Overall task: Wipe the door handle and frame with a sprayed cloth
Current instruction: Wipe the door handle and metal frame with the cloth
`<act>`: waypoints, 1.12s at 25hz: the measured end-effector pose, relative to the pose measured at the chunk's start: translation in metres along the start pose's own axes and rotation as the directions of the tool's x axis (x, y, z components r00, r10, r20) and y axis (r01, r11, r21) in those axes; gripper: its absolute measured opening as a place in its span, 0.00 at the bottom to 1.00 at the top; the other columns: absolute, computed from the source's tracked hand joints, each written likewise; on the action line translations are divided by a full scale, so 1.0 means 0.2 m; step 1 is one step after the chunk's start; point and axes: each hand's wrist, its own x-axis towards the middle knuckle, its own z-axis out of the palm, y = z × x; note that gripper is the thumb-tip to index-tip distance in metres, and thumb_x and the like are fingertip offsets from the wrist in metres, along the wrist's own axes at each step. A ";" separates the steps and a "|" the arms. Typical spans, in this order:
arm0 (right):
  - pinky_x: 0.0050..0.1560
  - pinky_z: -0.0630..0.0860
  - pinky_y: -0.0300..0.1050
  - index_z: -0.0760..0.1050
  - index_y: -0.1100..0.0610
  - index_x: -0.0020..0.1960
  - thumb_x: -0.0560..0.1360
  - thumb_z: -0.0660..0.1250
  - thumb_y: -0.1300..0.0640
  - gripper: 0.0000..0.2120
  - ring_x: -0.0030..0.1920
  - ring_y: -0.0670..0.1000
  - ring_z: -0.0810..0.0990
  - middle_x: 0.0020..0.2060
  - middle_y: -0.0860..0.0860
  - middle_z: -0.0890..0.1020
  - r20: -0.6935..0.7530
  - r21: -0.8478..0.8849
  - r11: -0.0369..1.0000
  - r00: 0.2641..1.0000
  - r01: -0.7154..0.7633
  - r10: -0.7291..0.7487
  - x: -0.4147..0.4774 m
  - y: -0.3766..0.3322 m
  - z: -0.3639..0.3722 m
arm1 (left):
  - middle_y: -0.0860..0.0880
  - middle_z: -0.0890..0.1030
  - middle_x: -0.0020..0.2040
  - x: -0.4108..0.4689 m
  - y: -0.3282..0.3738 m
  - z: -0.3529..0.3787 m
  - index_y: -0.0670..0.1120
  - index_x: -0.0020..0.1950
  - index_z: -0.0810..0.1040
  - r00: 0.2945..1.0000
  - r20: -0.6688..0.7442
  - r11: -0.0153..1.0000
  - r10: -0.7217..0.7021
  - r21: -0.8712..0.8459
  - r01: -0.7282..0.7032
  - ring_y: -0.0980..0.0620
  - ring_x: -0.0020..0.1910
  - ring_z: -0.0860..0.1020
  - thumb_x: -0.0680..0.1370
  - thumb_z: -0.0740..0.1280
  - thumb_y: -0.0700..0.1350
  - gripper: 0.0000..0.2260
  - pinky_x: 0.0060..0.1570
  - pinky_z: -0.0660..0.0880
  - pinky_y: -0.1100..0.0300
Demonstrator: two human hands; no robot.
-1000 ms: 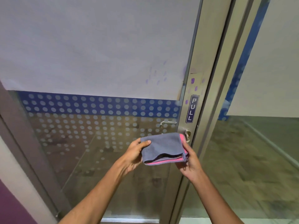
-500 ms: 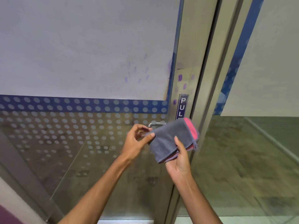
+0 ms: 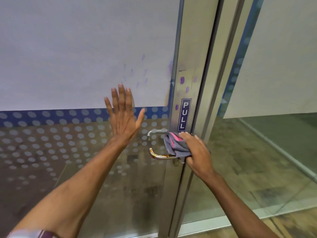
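Grey-and-pink cloth, gripped in the right hand, presses the door handle root; its bar runs leftward below the open, empty left hand.

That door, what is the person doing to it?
The person is cleaning it. The right hand presses a grey and pink cloth against the base of the metal door handle, just under the PULL sign. The left hand is spread open and flat against the glass door.
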 end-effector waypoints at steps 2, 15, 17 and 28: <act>0.69 0.63 0.55 0.75 0.63 0.65 0.63 0.68 0.66 0.29 0.64 0.56 0.77 0.62 0.56 0.79 0.106 -0.107 0.994 0.994 0.035 -0.024 -0.02 0.00 0.05 | 0.35 0.55 0.78 0.00 -0.02 0.04 0.41 0.78 0.49 1.000 -0.021 0.999 0.003 0.048 -0.002 0.40 0.78 0.42 0.79 0.58 0.62 0.37 0.74 0.34 0.43; 0.75 0.50 0.42 0.63 0.64 0.73 0.72 0.65 0.67 0.30 0.74 0.56 0.63 0.72 0.57 0.67 0.013 0.029 0.912 0.912 -0.410 0.410 -0.19 -0.36 0.29 | 0.39 0.55 0.77 0.00 -0.03 0.12 0.46 0.79 0.38 0.984 -0.169 0.996 0.057 0.082 -0.043 0.39 0.77 0.50 0.78 0.57 0.63 0.40 0.74 0.39 0.41; 0.76 0.52 0.46 0.62 0.63 0.74 0.73 0.65 0.66 0.30 0.75 0.55 0.61 0.73 0.56 0.66 -0.011 0.008 0.895 0.895 -0.446 0.446 -0.17 -0.48 0.37 | 0.40 0.54 0.77 0.00 -0.03 0.12 0.45 0.79 0.38 0.985 -0.165 0.995 0.057 0.085 -0.043 0.38 0.76 0.53 0.78 0.56 0.63 0.40 0.74 0.39 0.41; 0.72 0.52 0.51 0.69 0.60 0.70 0.63 0.64 0.63 0.35 0.70 0.54 0.70 0.70 0.56 0.72 0.201 -0.290 0.956 0.975 -0.038 0.100 -0.18 -0.51 0.41 | 0.40 0.55 0.77 -0.01 -0.04 0.12 0.46 0.79 0.38 0.982 -0.177 0.997 0.062 0.064 -0.051 0.47 0.78 0.35 0.79 0.57 0.62 0.40 0.75 0.38 0.42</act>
